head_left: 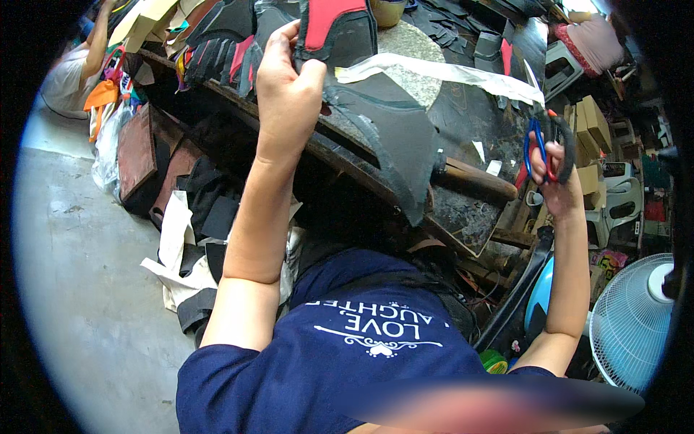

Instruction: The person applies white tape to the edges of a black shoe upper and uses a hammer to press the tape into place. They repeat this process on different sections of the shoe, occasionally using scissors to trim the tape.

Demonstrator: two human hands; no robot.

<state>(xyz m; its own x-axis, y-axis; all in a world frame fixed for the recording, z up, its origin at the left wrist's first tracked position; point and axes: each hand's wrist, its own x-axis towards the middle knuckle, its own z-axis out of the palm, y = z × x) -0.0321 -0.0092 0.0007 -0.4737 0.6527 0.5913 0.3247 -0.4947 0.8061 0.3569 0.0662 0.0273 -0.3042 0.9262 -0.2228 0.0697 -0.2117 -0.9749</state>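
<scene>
At the table's near edge my left hand (289, 94) is raised, its thumb and fingers closed on a flat black cut piece (354, 40) with a red inset. Farther right, my right hand (557, 173) grips scissors (533, 148) with blue and red on the handles, their blades pointing up and away. A black loop curves beside these handles. Between the two hands a long white strip (448, 75) stretches; its right end meets the scissor blades, and whether it is being cut I cannot tell. Below it, a large dark sheet piece (394, 134) overhangs the table edge.
On the dark worktable lie a round pale slab (416, 54), black scraps (441, 29) and a thick wooden cylinder (477, 179). A white fan (632, 318) stands at right, near stacked cartons (593, 123). Another person's arm (97, 43) shows at far left.
</scene>
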